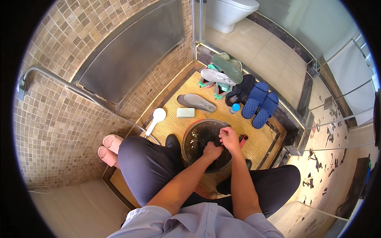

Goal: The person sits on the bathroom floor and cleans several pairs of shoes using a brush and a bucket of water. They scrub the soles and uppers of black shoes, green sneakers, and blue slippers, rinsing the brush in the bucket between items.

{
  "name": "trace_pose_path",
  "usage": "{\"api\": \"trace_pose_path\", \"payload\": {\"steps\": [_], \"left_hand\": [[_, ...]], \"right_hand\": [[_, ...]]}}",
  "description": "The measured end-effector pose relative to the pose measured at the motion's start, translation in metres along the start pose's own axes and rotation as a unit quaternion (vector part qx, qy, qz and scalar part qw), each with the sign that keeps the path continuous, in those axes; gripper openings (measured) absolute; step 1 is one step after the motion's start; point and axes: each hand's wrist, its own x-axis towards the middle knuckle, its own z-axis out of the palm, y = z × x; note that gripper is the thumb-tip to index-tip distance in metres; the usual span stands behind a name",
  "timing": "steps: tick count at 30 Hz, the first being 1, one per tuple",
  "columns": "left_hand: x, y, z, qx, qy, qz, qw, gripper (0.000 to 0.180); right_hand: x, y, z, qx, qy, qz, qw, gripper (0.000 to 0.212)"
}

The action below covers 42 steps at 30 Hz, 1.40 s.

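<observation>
A round basin (227, 162) of dark water stands between my knees, with bits of froth on its surface. My left hand (213, 151) is closed low inside it, around part of a dark, soft-looking thing (203, 137) whose kind I cannot make out. Over the basin's right side, my right hand (229, 139) has its fingers pinched together; whatever is between them is hidden. Just right of that hand lies a red and black object (243, 139), partly covered. Beyond the basin are a pale green soap bar (185, 113) and grey insoles (196, 102).
A white shower head (159, 115) lies left on the ribbed yellowish floor, its hose running to the wall. Far right stand blue slippers (256, 100), a blue-capped bottle (235, 108) and piled shoes (227, 68). Pink slippers (112, 143) lean by the left wall. A glass panel (337, 95) borders the right.
</observation>
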Motion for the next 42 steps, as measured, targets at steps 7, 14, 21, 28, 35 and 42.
{"api": "trace_pose_path", "payload": {"steps": [7, 14, 21, 28, 35, 42], "left_hand": [[0.029, -0.016, 0.012, -0.243, 0.012, -0.036, 0.969, 0.041], [0.041, -0.009, 0.027, -0.154, -0.062, -0.101, 0.981, 0.055], [0.042, -0.011, 0.043, -0.408, -0.024, -0.157, 0.899, 0.054], [0.043, -0.022, 0.031, -0.468, -0.07, -0.173, 0.864, 0.046], [0.055, -0.049, 0.021, -0.458, -0.105, -0.191, 0.862, 0.037], [0.014, -0.008, 0.008, -0.363, 0.087, -0.104, 0.922, 0.079]], "right_hand": [[0.007, -0.036, 0.009, 0.096, 0.052, -0.003, 0.994, 0.018], [0.057, -0.078, 0.073, -0.198, 0.081, -0.241, 0.947, 0.02], [0.149, -0.071, 0.16, -0.491, -0.131, -0.233, 0.829, 0.033], [0.197, 0.005, 0.22, -0.631, -0.102, -0.224, 0.736, 0.06], [0.21, -0.009, 0.224, -0.595, -0.128, -0.111, 0.785, 0.063], [0.181, -0.085, 0.141, -0.272, -0.162, -0.165, 0.934, 0.057]]}}
